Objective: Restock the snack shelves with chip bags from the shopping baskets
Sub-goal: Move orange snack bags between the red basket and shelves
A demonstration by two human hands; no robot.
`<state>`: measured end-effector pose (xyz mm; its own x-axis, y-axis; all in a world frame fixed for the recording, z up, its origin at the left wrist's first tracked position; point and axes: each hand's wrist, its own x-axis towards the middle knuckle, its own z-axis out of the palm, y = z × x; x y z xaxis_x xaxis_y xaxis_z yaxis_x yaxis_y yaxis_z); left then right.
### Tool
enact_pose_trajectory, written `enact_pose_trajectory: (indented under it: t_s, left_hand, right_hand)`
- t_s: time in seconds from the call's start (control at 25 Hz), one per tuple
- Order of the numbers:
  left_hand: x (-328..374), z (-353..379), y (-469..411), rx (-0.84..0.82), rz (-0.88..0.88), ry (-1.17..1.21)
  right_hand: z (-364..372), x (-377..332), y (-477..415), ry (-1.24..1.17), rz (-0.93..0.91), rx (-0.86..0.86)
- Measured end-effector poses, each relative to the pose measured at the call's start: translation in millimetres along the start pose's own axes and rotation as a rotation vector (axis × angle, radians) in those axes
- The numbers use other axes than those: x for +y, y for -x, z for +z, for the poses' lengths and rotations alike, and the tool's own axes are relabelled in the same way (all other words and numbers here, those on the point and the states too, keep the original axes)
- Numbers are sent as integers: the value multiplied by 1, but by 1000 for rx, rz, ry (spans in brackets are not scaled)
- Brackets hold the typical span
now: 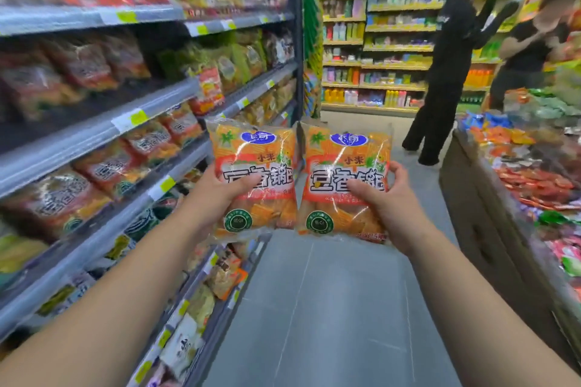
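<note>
The snack shelves [94, 138] ran along to the left of both hands, nearer the left hand [217, 195]. That hand gripped an orange chip bag [254, 166] upright, thumb across its front. The right hand [390, 201] gripped a second bag [345, 163] the same way, just right of the first.

Glossy, crinkled plastic chip bags [253, 181]; matt grey metal shelves [94, 132]; smooth floor [339, 308].

I see both bags [254, 179] orange, blue oval logo, green round seal; shelf [94, 132] edges grey, yellow tags [138, 118].
</note>
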<state>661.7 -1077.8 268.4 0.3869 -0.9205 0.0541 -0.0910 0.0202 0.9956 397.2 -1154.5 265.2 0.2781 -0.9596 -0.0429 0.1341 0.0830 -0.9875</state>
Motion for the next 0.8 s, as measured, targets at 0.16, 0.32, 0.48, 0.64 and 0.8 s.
enact_pose_trajectory:
  t_s: [0.16, 0.32, 0.48, 0.64, 0.8]
  left_hand:
    - [16, -10, -48, 266, 14, 52]
    - [32, -29, -85, 407, 41, 41]
    - [42, -66, -108, 547, 14, 5]
    - [42, -105, -148, 633, 0, 6]
    - [44, -145, -205, 721, 47, 31]
  right_hand:
    - [21, -20, -101, 46, -18, -179]
    - [50, -41, -187, 91, -45, -326]
    - [101, -52, -257, 109, -29, -481]
    - [165, -51, -314, 124, -7, -619]
    - [237, -50, -377, 120, 5, -709]
